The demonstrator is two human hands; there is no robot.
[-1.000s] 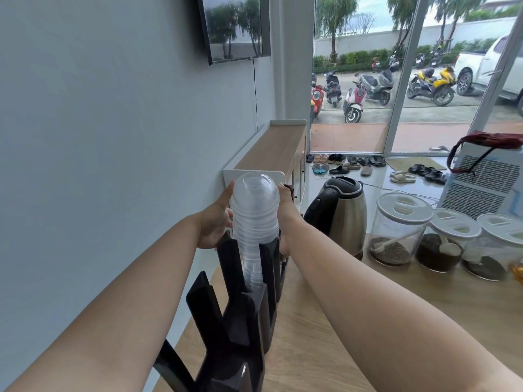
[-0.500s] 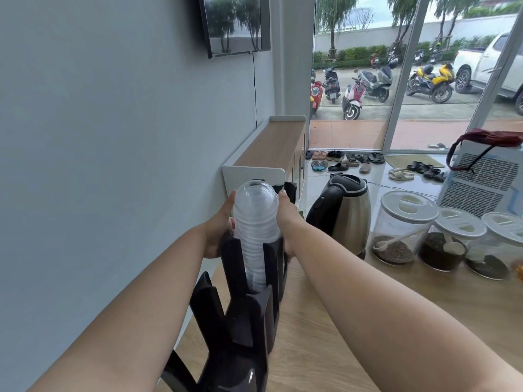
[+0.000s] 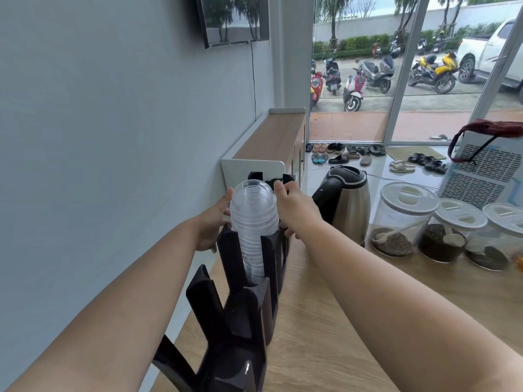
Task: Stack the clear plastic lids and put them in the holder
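Note:
A tall stack of clear domed plastic lids stands upright in the middle slot of a black holder with upright prongs, on the wooden counter by the wall. Its lower part sits between the prongs and its domed top rises above them. My left hand presses the stack's left side just above the holder's rim. My right hand clasps the right side, thumb near the dome's top. The fingers behind the stack are hidden.
The grey wall runs close on the left. A steel kettle stands right of the holder, then three lidded clear jars with dark contents. A white-and-wood shelf lies beyond. Bare wooden counter spreads at lower right.
The stack of lids has sunk lower into the holder's slot, with both hands following it down. The view has tilted slightly.

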